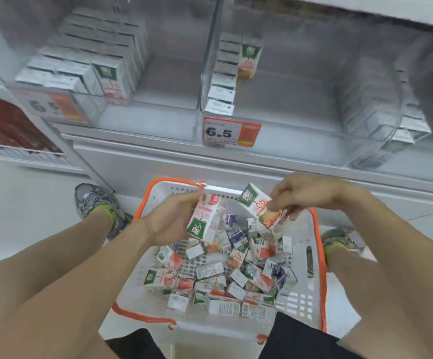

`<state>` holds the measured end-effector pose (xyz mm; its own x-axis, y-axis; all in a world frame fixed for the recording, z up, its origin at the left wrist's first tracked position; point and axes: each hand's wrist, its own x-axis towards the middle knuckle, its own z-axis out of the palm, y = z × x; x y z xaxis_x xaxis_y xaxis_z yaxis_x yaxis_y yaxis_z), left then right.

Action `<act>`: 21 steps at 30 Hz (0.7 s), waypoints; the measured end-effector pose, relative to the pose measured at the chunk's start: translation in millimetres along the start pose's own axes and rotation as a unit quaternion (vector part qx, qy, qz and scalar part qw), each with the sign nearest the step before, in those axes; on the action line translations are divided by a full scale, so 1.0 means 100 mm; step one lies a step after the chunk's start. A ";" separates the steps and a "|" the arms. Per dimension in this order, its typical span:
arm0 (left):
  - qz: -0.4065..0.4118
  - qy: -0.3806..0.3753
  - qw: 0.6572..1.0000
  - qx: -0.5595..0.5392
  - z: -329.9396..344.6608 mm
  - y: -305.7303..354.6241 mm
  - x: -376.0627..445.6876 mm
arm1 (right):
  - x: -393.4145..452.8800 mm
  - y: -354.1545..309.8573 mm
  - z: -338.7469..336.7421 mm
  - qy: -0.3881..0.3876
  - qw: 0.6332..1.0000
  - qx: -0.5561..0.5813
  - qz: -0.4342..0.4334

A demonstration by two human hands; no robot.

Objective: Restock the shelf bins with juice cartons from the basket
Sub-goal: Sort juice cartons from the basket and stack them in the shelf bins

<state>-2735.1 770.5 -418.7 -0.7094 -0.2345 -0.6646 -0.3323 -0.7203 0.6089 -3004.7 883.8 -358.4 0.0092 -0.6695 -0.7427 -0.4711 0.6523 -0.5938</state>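
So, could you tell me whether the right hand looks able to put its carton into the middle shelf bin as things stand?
Probably yes. The right hand grips an orange-labelled carton above the basket, and the middle shelf bin straight ahead looks open-topped and mostly bare beside one row of cartons.

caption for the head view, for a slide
Each hand, left and right, lifts a juice carton above the basket.

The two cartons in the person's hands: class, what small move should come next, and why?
Probably lift the orange carton, pinched by the right hand, up to the middle bin, where a matching orange-faced carton stands beside much bare floor. The left hand holds a pink carton that matches the left bin's stock. Both are already clear of the basket.
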 end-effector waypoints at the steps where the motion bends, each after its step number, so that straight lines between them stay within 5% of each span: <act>1: 0.017 0.018 1.000 0.006 0.12 0.09 -0.05 | -0.12 0.02 -0.07 -0.001 0.999 0.041 -0.020; 5: 0.093 0.069 0.991 0.061 0.52 0.38 -0.14 | -0.39 0.14 -0.17 -0.058 0.963 0.236 -0.113; 10: 0.119 0.076 0.988 0.068 0.63 0.68 -0.16 | -0.37 0.02 0.02 -0.065 0.922 0.328 -0.194; 15: 0.147 0.007 0.980 0.136 0.62 0.72 -0.12 | -0.26 -0.17 0.18 0.001 0.931 0.299 -0.212; 21: 0.207 0.055 0.966 0.145 0.63 0.92 -0.15 | -0.26 -0.35 0.20 0.112 0.946 0.200 -0.229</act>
<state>-2794.4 749.0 -325.8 -0.7534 -0.5429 -0.3710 -0.2058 -0.3411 0.9172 -2970.9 884.9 -324.4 -0.0770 -0.9437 -0.3217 -0.0915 0.3280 -0.9402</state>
